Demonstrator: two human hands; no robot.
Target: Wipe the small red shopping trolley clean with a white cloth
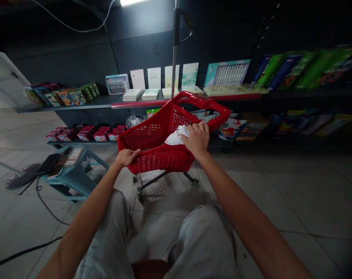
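Note:
A red plastic shopping cart (158,161) with a perforated basket stands in front of me on wheeled metal legs. My left hand (127,157) grips the near rim of the basket toward its left end, thumb lying along the edge. In my right hand (197,138) is a crumpled white cloth (176,135), pressed at the basket's near right rim below the handle (203,101). The fingers are curled over the cloth, and part of it hangs out to the left. The basket's floor is mostly hidden by its near wall.
Behind the cart runs a shelf (100,101) with notebooks, boxed sets and green packs; more goods fill the lower shelf. A blue-grey stool (80,176) at left carries devices. A metal pole (174,54) rises behind the cart. Black cables (49,211) trail across the floor.

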